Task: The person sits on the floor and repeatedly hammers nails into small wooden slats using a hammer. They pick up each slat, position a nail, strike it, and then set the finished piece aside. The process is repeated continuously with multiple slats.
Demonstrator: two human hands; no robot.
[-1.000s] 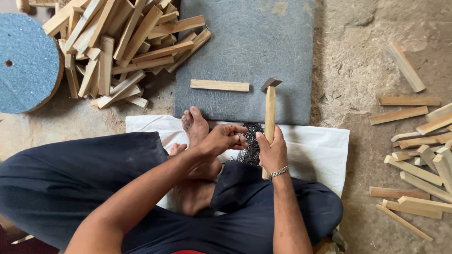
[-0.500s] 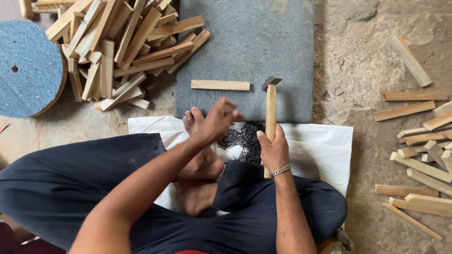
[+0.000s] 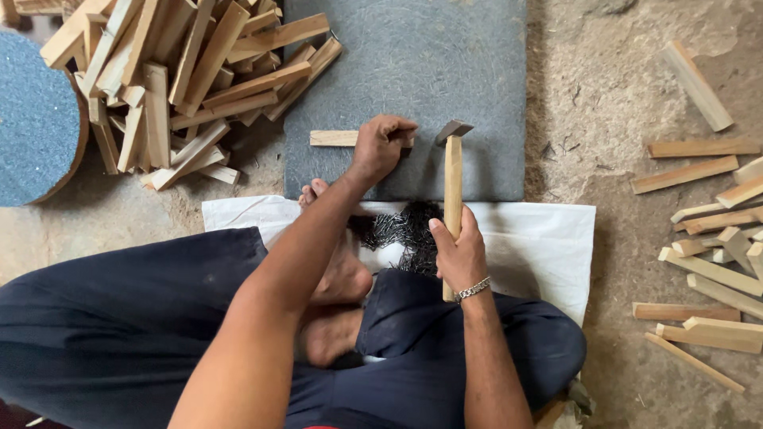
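Head view: left hand [image 3: 381, 147] pinches the short pale wooden strip [image 3: 334, 138]; right hand [image 3: 459, 253] grips the wooden-handled hammer [image 3: 453, 183] above dark nails [image 3: 405, 230].

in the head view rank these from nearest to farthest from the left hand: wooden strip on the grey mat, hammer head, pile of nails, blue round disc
1. The wooden strip lies under the left hand, touching it, on the grey mat.
2. The hammer head is just to the hand's right.
3. The pile of nails sits below it, on the white cloth.
4. The blue round disc is at the far left edge.
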